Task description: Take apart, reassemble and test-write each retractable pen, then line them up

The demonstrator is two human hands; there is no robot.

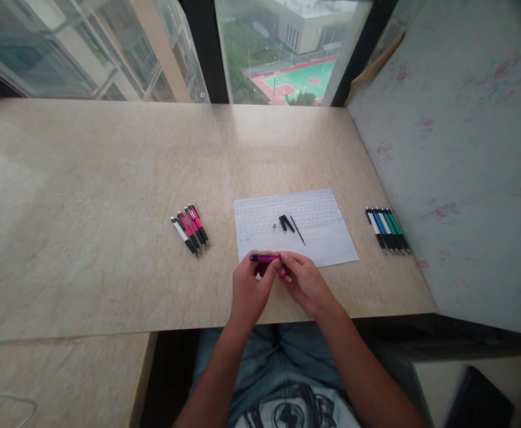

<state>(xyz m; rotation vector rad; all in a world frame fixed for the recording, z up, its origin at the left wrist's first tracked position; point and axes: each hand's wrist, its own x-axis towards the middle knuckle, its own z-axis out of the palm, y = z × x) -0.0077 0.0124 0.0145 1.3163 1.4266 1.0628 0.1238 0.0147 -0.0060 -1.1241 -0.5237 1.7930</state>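
Note:
My left hand point(252, 284) is closed around a pink pen barrel point(265, 258) with a black clip, held level above the paper's near edge. My right hand point(302, 279) pinches at the barrel's right end; its fingertips hide what they grip there. On the written sheet of paper point(335, 238) just beyond my hands lie two short black pen parts point(286, 223), a thin dark refill point(298, 231) and a tiny metallic piece point(274, 227).
To the left, several pink and white pens point(190, 229) lie side by side. Several white, blue and green pens point(387, 230) form a row at the right near the papered wall point(465, 166). A window point(282, 53) stands behind the desk point(109, 238).

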